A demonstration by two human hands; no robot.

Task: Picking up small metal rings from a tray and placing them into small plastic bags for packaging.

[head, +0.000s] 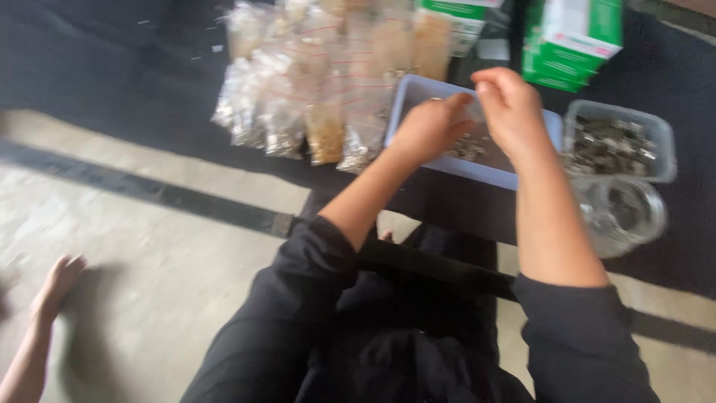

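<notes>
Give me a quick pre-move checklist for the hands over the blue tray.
1. Left hand and right hand over the blue tray: ok.
2. Something pinched between the hands: cannot tell, blurred.
3. Small parts left in the tray: ok.
4. Clear tub of parts right of the tray: ok.
5. Filled bags lie apart, left of the tray: ok.
6. Another person's hand far off on the floor: ok.

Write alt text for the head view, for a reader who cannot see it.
Seen from above, a person's left hand and right hand meet over a pale blue tray of small metal parts, pinching something small and blurred. Filled clear bags lie left; a clear tub of parts sits right.
</notes>
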